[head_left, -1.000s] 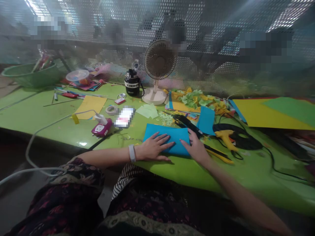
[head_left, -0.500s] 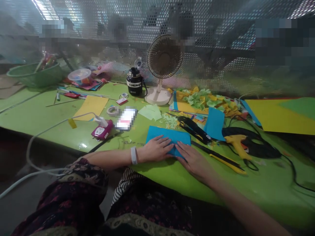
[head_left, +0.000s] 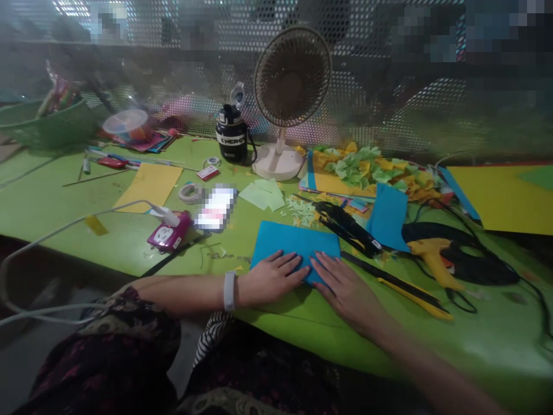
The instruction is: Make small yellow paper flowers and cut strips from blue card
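View dipped | L hand (head_left: 272, 278), R hand (head_left: 348, 294) flat on blue card (head_left: 294, 245) | bottle (head_left: 231, 135): ENERG..

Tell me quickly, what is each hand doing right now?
Left hand: open, lying flat on the blue paper, not gripping.
Right hand: open, fingertips on the blue paper, not gripping.

A perforated metal screen (head_left: 380, 129) stands behind the glossy green table (head_left: 43, 193), bright light showing through its holes.

black insulated bottle (head_left: 228, 138) | label: "ENERGY" | last letters uncertain
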The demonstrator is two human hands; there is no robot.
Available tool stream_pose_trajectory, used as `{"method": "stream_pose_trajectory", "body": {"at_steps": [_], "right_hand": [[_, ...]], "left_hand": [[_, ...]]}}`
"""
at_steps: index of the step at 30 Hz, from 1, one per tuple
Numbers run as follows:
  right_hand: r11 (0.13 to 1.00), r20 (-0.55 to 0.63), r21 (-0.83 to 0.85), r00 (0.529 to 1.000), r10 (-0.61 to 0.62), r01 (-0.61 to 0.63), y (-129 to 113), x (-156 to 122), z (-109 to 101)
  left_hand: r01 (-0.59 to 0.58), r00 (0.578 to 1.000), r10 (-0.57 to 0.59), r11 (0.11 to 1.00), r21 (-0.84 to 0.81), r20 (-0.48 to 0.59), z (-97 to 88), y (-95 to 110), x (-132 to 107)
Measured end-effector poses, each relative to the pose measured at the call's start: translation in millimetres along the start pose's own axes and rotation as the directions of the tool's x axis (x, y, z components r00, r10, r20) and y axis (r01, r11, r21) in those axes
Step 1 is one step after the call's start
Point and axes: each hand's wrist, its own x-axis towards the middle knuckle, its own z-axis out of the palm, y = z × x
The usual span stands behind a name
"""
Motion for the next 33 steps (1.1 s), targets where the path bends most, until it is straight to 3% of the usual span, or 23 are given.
{"method": "stream_pose_trajectory", "body": {"at_steps": [15, 33], "right_hand": [[1.000, -0.007, -0.026, 1.000, 0.000, 0.000, -4.9, 0.7, -5.0], [0.990, -0.003, -0.141, 1.000, -0.013, 0.012, -14.2, 5.1, -10.3]], "left_hand": [[0.021, 0.999, -0.022, 1.000, 0.015, 0.042, -4.4, 1.3, 3.3], [0.015, 0.999, -0.014, 1.000, 0.017, -0.037, -4.3, 1.0, 0.5]]}}
